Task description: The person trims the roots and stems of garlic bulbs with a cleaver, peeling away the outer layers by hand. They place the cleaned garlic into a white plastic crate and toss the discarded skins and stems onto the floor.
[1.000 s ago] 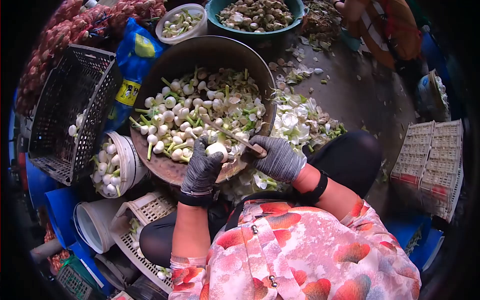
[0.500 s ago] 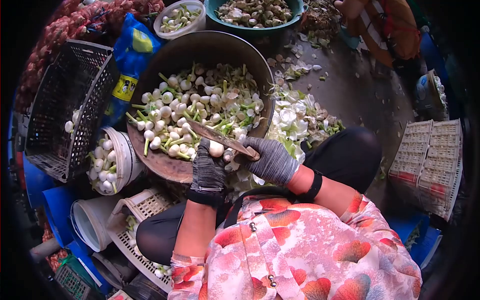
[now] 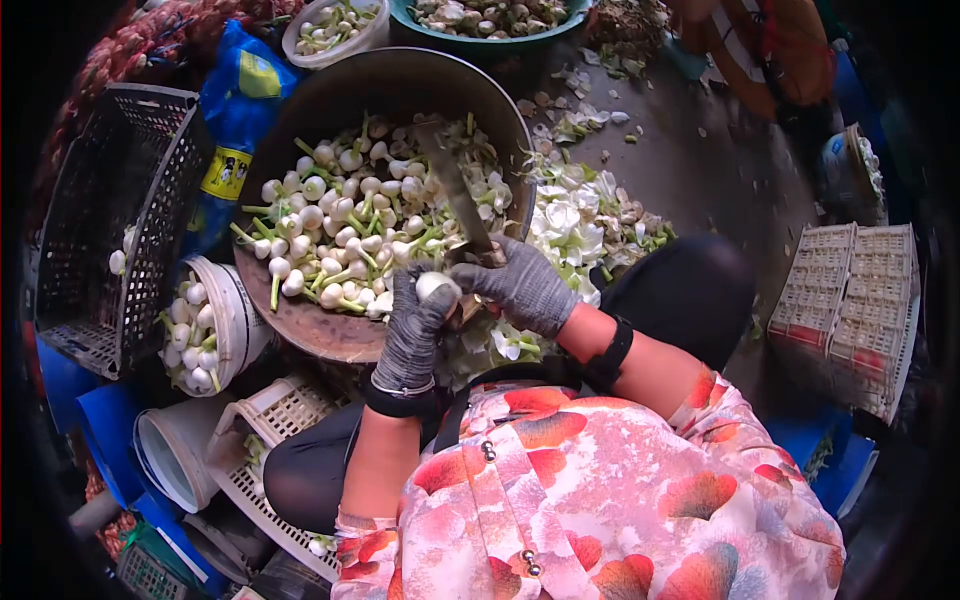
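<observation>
In a grey striped glove, my left hand (image 3: 412,335) grips a white bulb (image 3: 436,288) over the near rim of a large metal pan. Beside it, my right hand (image 3: 527,288), gloved alike, is closed on the handle of a knife (image 3: 455,187). The blade points up and away over the pan, and the right fingertips are close to the bulb. Many white bulbs with green stems (image 3: 315,215) and loose peelings lie in the pan (image 3: 300,318). White peelings (image 3: 568,222) are heaped just right of it.
A bucket of bulbs (image 3: 232,315), a black crate (image 3: 150,215) and a blue bag (image 3: 235,100) stand left. White crates (image 3: 845,310) are at right. A green basin (image 3: 480,42) and white tub (image 3: 335,58) lie beyond the pan. Another person's arm (image 3: 740,60) shows at the upper right.
The knife has swung from slanting left across the bulb to pointing away over the pan. My left hand has turned around the bulb, and the whole view has shifted slightly.
</observation>
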Action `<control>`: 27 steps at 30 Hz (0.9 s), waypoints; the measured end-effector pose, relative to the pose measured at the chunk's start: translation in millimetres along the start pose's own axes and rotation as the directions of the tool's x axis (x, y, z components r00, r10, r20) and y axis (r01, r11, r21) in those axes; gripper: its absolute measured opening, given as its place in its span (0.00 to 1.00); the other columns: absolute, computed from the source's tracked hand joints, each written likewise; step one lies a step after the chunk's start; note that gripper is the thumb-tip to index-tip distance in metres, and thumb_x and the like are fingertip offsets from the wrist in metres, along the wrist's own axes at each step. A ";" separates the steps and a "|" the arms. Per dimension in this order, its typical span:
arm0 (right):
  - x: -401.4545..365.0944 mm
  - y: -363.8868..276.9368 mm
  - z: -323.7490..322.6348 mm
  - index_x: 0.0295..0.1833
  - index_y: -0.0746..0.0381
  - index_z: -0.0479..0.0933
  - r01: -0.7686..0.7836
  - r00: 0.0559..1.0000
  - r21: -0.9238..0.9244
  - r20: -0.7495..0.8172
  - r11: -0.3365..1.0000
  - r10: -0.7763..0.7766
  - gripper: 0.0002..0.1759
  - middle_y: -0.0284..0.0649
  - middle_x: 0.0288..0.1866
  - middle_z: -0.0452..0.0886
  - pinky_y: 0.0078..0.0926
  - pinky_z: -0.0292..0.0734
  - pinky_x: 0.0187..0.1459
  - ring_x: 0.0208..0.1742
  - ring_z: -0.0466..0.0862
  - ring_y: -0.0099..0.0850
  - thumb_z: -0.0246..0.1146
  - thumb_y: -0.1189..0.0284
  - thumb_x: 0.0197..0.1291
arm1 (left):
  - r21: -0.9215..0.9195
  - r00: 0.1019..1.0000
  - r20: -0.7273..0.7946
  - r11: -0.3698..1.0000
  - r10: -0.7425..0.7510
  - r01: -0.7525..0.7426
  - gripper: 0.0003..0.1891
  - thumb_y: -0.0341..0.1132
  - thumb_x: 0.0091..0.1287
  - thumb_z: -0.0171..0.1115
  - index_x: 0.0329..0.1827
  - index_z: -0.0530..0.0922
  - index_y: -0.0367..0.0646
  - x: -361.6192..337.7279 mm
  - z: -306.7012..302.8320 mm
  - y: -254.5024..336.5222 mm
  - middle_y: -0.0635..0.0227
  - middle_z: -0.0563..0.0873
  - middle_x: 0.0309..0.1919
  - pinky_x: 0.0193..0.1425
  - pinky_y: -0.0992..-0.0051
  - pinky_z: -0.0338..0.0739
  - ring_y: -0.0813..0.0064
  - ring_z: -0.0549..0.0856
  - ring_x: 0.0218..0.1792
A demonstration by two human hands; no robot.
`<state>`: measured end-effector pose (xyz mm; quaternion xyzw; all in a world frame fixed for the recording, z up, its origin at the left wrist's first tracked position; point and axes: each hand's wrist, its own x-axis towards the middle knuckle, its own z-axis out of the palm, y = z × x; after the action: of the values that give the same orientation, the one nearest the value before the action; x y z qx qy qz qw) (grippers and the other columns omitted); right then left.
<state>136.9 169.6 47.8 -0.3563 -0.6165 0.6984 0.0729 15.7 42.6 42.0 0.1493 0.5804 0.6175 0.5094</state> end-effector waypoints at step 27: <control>-13.2 -10.3 -2.1 0.38 0.56 0.78 0.395 0.913 -0.794 0.286 0.461 -0.290 0.08 0.43 0.33 0.82 0.41 0.78 0.36 0.37 0.84 0.45 0.63 0.69 0.50 | 0.809 0.813 0.304 0.316 0.497 -0.496 0.33 0.43 0.66 0.61 0.69 0.61 0.35 6.4 -53.6 -35.6 0.52 0.74 0.59 0.64 0.62 0.70 0.59 0.75 0.60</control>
<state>144.4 166.5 62.6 -0.1766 -0.9357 0.3055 -0.0018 -12.4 10.7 -6.7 0.5521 0.7332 0.3678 0.1494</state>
